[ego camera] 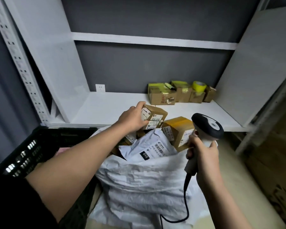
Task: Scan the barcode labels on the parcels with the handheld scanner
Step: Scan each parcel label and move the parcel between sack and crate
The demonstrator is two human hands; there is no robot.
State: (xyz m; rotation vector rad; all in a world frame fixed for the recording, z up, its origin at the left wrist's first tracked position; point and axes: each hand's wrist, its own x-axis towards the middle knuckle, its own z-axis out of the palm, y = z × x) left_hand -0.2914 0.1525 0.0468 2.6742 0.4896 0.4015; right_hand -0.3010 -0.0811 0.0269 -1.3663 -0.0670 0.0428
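Observation:
My left hand [132,119] grips a small brown cardboard parcel [155,115] with white labels, held above the mouth of a large white sack [139,184]. In the sack lie a white mailer bag with a barcode label [153,149] and a brown box with yellow tape [178,129]. My right hand [203,154] grips the handle of the handheld scanner [208,125]; its dark and white head is up, to the right of the boxes. Its black cable runs down over the sack.
A white shelf [109,106] stands behind the sack, with several taped boxes [180,95] and a yellow tape roll [199,85] at its back right. A black plastic crate [40,146] sits at the left. Cardboard lies on the floor at the right.

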